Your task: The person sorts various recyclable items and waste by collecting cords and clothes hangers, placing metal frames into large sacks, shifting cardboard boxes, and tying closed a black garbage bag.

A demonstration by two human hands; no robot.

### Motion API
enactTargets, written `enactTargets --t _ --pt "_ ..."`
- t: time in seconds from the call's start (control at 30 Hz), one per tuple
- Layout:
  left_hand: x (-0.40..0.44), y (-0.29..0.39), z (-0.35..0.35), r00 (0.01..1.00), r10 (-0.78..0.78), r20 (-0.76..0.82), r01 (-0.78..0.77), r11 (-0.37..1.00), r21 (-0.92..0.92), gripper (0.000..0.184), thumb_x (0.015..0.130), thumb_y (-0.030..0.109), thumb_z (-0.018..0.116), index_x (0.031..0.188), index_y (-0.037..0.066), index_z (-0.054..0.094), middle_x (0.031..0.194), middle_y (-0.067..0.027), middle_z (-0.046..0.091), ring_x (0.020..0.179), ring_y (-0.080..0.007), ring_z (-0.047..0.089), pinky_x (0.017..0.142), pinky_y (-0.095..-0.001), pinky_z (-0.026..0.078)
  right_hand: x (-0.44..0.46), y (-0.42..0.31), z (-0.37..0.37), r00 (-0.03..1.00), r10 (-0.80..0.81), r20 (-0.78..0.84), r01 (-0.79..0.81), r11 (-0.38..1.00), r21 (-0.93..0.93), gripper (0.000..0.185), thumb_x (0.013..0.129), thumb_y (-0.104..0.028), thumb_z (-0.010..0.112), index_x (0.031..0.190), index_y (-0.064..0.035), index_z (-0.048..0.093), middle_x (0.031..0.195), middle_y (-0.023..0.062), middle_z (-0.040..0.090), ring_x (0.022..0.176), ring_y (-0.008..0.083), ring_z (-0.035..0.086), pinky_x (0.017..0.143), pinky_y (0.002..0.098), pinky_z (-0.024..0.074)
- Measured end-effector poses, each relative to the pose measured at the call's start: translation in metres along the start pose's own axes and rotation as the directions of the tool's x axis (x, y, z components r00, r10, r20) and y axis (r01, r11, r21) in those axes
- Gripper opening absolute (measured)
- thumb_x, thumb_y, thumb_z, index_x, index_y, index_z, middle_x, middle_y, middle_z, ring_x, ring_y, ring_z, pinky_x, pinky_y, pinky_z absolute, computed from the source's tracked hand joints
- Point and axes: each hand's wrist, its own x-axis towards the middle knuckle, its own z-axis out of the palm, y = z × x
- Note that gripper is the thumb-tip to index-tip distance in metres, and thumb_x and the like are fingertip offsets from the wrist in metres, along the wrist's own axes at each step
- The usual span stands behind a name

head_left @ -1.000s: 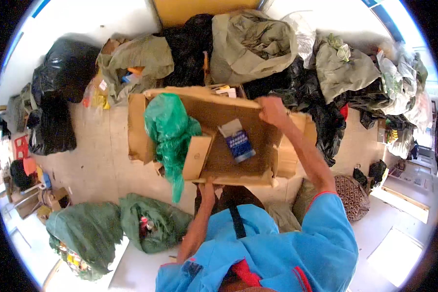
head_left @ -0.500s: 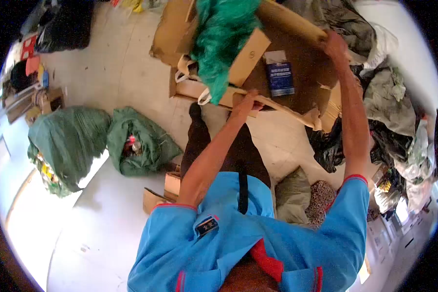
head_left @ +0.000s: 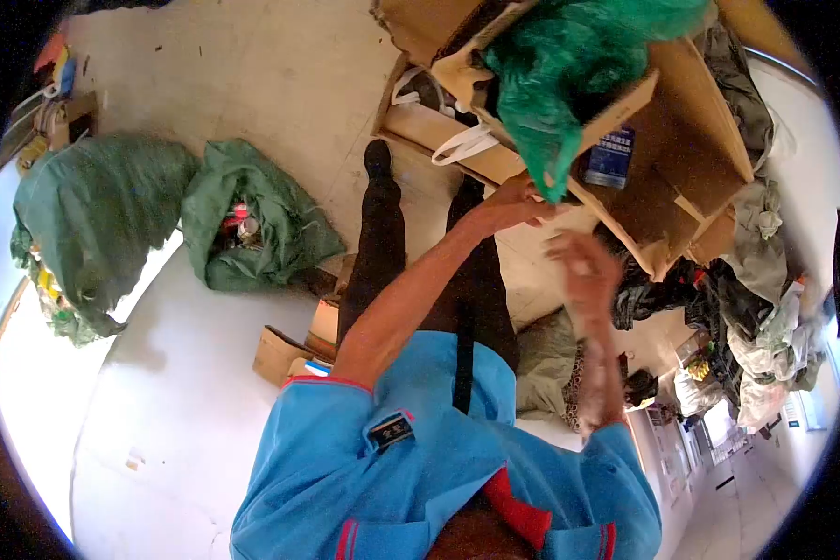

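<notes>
My left hand (head_left: pixel 521 205) is at the lower tip of a green plastic bag (head_left: pixel 569 75), its fingers closed on that tip. The bag drapes over the flap of a large cardboard box (head_left: pixel 695 149), which lies tilted with its brown inside showing. A dark blue printed packet (head_left: pixel 610 157) rests in the box. My right hand (head_left: pixel 585 266) is just below the box's near edge, apart from it, smeared by motion so its fingers are unclear. Next to the big box is a shallower carton (head_left: pixel 429 131) with a white strap (head_left: pixel 465 145).
Two dark green sacks (head_left: pixel 107 224) (head_left: pixel 257 219) stand on the left, the nearer one open with small items inside. A small cardboard box (head_left: pixel 285 355) lies by my leg. Grey-green sacking (head_left: pixel 546 359) is at my right, with black bags (head_left: pixel 653 294) and pale plastic bags (head_left: pixel 775 336) beyond.
My right hand has let go of the box's far edge and come down toward me. My left hand has moved from the box's edge to the bag's tip. The view has shifted.
</notes>
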Motion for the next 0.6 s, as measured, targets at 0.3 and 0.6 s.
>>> enactTargets --t 0.3,0.6 --pt "0.011 -0.033 -0.201 0.485 0.631 -0.605 0.026 0.681 0.731 0.037 0.071 0.03 0.07 0.082 -0.002 0.054 0.076 -0.0186 0.06 0.068 -0.0359 0.059 0.062 -0.0432 0.047 0.128 0.139 0.169 0.668 0.726 0.163 -0.743 0.641 0.19 0.053 0.077 -0.039 0.066 0.105 0.0045 0.051 0.087 0.0158 0.062 0.069 0.0205 0.064 0.057 0.0322 0.0559" --pt "0.047 0.003 -0.2 0.201 0.516 -0.832 0.246 0.796 0.553 0.037 0.071 0.03 0.068 0.062 -0.004 0.056 0.06 -0.0154 0.058 0.051 -0.0259 0.052 0.051 -0.0428 0.042 0.139 0.173 0.211 0.655 0.747 0.113 -0.627 0.454 0.633 0.019 0.084 -0.014 0.054 0.086 0.0043 0.054 0.069 0.0132 0.058 0.054 0.0207 0.059 0.048 0.0356 0.0515"
